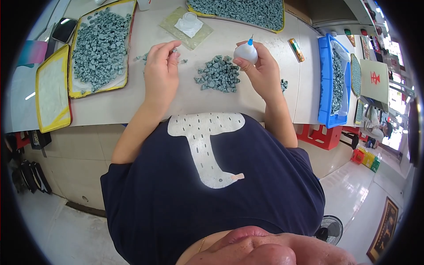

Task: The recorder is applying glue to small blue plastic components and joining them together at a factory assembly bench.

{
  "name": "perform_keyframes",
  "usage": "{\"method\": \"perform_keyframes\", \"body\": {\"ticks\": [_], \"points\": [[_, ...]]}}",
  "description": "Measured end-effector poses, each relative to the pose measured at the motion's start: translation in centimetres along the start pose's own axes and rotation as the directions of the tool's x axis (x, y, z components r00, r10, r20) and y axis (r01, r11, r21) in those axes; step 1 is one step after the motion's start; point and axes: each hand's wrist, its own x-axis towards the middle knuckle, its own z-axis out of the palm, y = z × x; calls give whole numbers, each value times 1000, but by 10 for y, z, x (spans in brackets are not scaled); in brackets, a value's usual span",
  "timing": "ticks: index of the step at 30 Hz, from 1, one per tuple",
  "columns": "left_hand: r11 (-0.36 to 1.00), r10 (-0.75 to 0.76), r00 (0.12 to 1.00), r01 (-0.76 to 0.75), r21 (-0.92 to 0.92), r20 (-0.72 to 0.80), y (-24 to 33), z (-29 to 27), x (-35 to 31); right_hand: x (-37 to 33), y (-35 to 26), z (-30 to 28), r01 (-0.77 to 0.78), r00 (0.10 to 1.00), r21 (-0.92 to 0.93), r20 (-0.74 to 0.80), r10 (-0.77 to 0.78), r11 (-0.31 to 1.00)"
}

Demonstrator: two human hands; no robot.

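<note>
My right hand (260,66) is wrapped round a small white squeeze bottle (245,53) with a blue needle tip, held upright over the table. My left hand (160,73) is raised to the left of it, thumb and fingers pinched on a small grey-green stone piece (173,50), mostly hidden by the fingers. Between the hands lies a loose pile of grey-green stone pieces (218,75). A few more pieces (143,57) are scattered beside the left hand, and a small cluster (284,84) sits by the right wrist.
A yellow-edged tray of stone pieces (99,48) stands at left, with a second tray (243,13) at the far side. A pale square pad (201,36) bears a small clear dish (189,22). A lighter (296,50) and a blue bin (325,79) are at right.
</note>
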Motion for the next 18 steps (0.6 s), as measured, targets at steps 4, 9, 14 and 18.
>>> {"method": "perform_keyframes", "body": {"ticks": [4,9,14,18], "points": [[974,-80,994,94,-205,75,0,4,-4,0,1,1,-4,1000,4,18,4,1000],[999,45,998,-45,-4,41,0,0,-2,0,3,1,14,1000,-21,20,-13,1000],[991,-4,1000,3,-137,-6,8,-3,2,1,0,0,26,999,-2,21,-26,1000],[808,-178,960,267,-525,215,9,-5,-2,-1,-6,-1,12,1000,1,29,-12,1000]]}}
